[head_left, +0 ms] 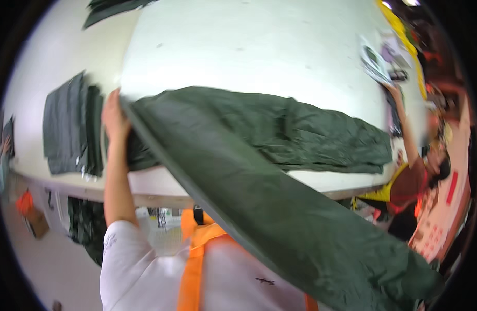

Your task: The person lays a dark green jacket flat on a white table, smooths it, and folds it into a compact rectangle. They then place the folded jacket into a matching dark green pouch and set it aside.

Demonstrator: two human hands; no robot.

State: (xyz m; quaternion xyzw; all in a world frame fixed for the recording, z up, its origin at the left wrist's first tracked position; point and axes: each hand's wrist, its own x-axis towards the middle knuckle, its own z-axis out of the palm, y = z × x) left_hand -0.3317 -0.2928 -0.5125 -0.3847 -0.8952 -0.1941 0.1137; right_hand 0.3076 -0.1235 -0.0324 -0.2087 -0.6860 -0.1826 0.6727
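My left hand [115, 118] grips the upper left end of a long dark green garment panel [238, 192], with fingers closed at its edge. This panel stretches slantwise across my front, from the table down to the lower right. Behind it, more dark green cloth [332, 136] lies crosswise along the table's near side, wrinkled, with a darker strap-like patch; together they look like trousers. My right hand does not show; the raised panel covers that side. Just left of my left hand stands a stack of folded dark green garments [67, 124].
The white table [223, 46] has a near edge against my front. More dark cloth [114, 9] lies at its far left. On the right a co-worker [412, 179] reaches toward a packaged item [374, 62]. At the far left another person's hand [6, 145] shows. A dark bag [85, 223] hangs below the table.
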